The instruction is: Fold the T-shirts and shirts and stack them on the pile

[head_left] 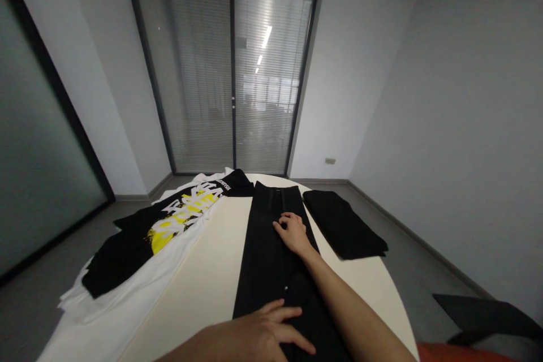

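Observation:
A pair of black trousers (263, 249) lies lengthwise down the middle of the table, its waistband at the far end. My right hand (293, 232) rests on the upper part of the trousers, palm down, fingers slightly curled and apart. Nearer to me, my left hand (271, 331) lies on the lower part with its fingers spread. Neither hand grips the cloth. A small white speck (286, 288) shows on the fabric between the two hands.
To the left, a black T-shirt (127, 249) with white and yellow print lies over white cloth (139, 288). Folded black cloth (343, 223) is on the right of the round-edged table (199, 277). A dark chair part (483, 314) stands at lower right; a glazed partition (233, 68) is behind.

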A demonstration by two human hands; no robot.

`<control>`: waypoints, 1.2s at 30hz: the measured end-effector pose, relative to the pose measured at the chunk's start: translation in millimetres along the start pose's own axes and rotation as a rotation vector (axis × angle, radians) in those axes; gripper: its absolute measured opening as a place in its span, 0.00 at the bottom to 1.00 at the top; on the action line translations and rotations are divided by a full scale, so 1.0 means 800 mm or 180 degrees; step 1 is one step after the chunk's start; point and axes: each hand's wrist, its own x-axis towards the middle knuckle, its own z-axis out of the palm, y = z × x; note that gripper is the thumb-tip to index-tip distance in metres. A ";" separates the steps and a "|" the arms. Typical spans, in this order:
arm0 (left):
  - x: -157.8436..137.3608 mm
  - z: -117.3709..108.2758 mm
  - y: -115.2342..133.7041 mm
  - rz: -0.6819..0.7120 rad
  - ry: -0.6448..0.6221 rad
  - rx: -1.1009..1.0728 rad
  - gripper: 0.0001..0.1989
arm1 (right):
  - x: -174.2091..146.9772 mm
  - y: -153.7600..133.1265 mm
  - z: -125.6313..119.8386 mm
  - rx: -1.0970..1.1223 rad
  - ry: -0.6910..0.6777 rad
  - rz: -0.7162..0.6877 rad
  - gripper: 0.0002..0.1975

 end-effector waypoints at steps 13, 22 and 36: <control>-0.009 0.014 -0.015 -0.0003 0.0235 0.0898 0.25 | -0.008 0.017 -0.001 -0.0395 -0.0357 -0.0615 0.22; -0.005 -0.014 0.010 -0.0166 0.0260 0.0880 0.24 | -0.005 0.017 -0.020 0.0189 -0.0299 -0.0908 0.21; -0.012 -0.012 -0.013 -0.0529 0.0212 0.0886 0.31 | 0.061 -0.020 -0.005 -0.0630 -0.0171 -0.0060 0.23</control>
